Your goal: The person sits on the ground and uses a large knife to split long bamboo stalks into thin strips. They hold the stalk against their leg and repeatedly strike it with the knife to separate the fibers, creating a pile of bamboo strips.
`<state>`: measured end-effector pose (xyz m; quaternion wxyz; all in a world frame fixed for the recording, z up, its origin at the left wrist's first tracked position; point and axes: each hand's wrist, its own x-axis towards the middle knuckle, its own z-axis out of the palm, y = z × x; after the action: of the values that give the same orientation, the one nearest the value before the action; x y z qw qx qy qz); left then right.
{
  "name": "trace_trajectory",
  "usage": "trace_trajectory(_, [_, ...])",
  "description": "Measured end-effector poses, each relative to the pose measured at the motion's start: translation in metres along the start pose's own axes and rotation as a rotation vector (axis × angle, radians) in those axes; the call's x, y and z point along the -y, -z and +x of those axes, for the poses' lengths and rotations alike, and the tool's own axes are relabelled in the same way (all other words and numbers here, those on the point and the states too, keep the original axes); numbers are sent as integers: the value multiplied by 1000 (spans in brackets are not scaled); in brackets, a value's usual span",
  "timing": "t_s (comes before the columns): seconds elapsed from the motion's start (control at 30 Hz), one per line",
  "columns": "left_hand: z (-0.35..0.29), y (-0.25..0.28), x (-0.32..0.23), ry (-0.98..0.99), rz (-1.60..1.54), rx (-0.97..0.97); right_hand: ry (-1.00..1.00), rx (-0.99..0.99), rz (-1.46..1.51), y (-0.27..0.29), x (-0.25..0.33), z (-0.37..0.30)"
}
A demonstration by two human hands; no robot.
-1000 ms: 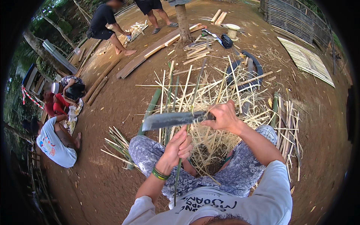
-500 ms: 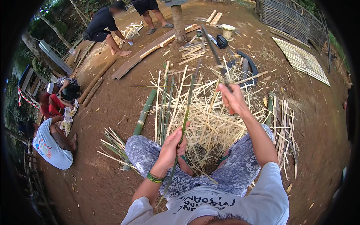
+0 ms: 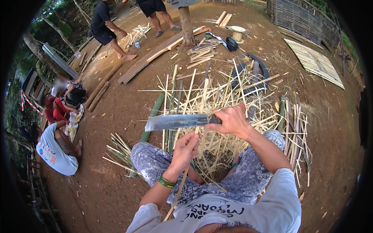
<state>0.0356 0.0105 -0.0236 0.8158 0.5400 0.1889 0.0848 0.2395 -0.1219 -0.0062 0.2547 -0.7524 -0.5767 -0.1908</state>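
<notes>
My right hand is closed round the handle end of a machete. Its broad grey blade points left, flat side showing, and crosses a long bamboo strip just beyond my left hand. That hand pinches the strip between thumb and fingers. The strip runs from near my body away over the heap, its pale face showing. Between my knees and beyond lies a heap of split bamboo strips and shavings. Whether the blade's edge bites into the strip cannot be made out.
A green bamboo pole leans left of the heap. Bundles of strips lie at the left and right. Farther off are a tree trunk, planks, a slatted panel and several people, one in a light-blue shirt.
The machete has swung down from pointing away to lying crosswise over the strip. The strip now shows its pale face instead of green. A person in black at the back has straightened up.
</notes>
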Motion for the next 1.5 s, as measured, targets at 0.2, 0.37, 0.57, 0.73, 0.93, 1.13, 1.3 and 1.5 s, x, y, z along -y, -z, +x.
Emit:
trace_trajectory(0.2, [-45,10,7,69,78,54,-574,25,189,1,-70,12])
trace_trajectory(0.37, [-56,5,-7,-1,154,-52,-799,-16,699,23,-54,22])
trace_trajectory(0.57, [-35,5,18,-272,626,-131,-680,120,1024,27,-12,24])
trace_trajectory(0.73, [-50,12,9,-308,693,-170,-696,62,1113,28,-7,28])
trace_trajectory(0.93, [-83,56,-17,-346,659,-329,-590,149,1103,58,-33,57])
trace_trajectory(1.13, [-96,85,-58,-475,689,-489,-734,866,603,39,-80,78])
trace_trajectory(1.3, [-102,116,-64,-503,752,-620,-254,1465,-654,-10,-110,64])
trace_trajectory(1.5, [-111,132,-72,-512,987,-768,-384,1168,-879,-27,-213,-12])
